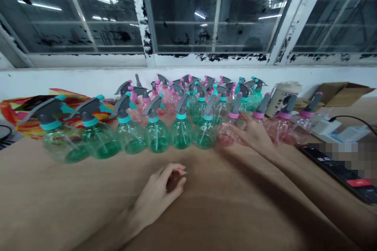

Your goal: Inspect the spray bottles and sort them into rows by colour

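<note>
- Across the brown tabletop, six rounded, see-through green plastic spray bottles with teal collars and grey trigger heads, upright side by side like a low wall.
- Behind that row, a packed cluster of pink and green spray bottles, too overlapped and blurred to count.
- Back at the left, a crumpled red, orange and yellow bundle, partly screened by trigger heads.
- Right of the right hand, three rounded pink plastic spray bottles; farther back, a white printed cup and an open brown cardboard box.
- Close beside the right forearm, a flat black phone with lit screen.
- Along the far side, a white wall under windows with peeling white frames; at the left, a table edge slanting away past the row. Widest room for moving in front of the bottles, around the left hand.
- Low over that front stretch, an unladen left hand, fingers loosely curled, thumb apart, well short of the green row.
- At the right end of the green row, a see-through pink spray bottle with pink collar, upright, grasped around its body by the right hand.
</note>
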Tool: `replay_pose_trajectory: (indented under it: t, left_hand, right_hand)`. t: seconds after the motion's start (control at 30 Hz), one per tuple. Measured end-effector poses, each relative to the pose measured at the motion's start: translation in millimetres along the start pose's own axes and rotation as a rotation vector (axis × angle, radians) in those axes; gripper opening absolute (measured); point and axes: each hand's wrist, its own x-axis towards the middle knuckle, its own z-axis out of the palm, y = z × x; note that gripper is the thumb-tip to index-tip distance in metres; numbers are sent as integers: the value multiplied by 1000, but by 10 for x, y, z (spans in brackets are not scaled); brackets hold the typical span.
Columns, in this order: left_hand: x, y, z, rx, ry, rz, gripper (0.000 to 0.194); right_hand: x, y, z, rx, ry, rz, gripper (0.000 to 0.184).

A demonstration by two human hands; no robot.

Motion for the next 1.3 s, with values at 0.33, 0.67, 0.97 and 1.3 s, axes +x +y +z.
replay_pose_trajectory:
  t: [0.33, 0.67, 0.97, 1.3]
  left_hand:
    - [18, -18, -2, 1, -6, -11, 11]
    - [93, 197, 3, -69, -102, -12, 29]
    - [264, 745, -88, -291, -39, 96, 60]
    - [350, 738, -325, -417, -35, -20, 38]
  right_hand:
    - [-318, -240, -231, -112, -86, 94, 59]
    - [-1035, -422, -386, -38, -117, -196, 68]
    - [-1230, -858, -212, 3, 12, -579, 63]
    - [-1074, -832, -15, 269, -260, -688, 63]
